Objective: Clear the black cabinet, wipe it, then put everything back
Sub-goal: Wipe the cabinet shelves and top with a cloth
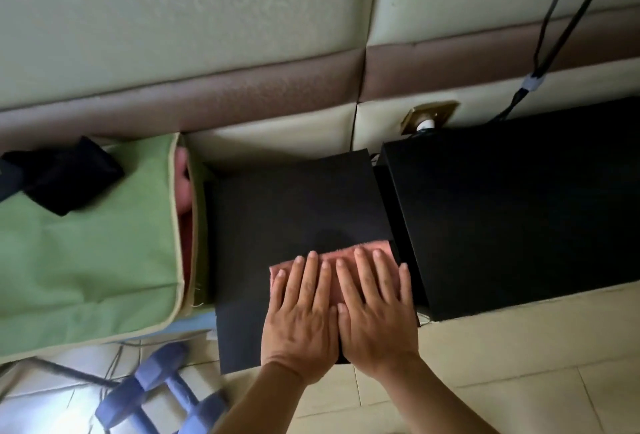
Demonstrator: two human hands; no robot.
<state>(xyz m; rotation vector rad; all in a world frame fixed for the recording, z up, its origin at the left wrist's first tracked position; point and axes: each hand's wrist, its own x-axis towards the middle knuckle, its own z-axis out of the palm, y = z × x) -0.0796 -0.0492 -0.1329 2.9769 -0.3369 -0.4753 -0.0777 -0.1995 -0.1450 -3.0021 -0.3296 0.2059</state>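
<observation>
**Two flat hands on the cloth**

A green bag (86, 260) fills nine o'clock. The black cabinet (294, 219) stands at centre, just beside the bag. Blue dumbbells (156, 395) lie at seven o'clock. The left hand (301, 312) and right hand (377, 316), side by side with fingers straight and slightly spread, press a pink cloth (375, 247) onto the cabinet's five o'clock corner.

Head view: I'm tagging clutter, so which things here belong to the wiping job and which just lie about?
Job: black cabinet, pink cloth, left hand and right hand pressing flat on it.
Lying about: blue dumbbells, green fabric bag, black cable.
</observation>
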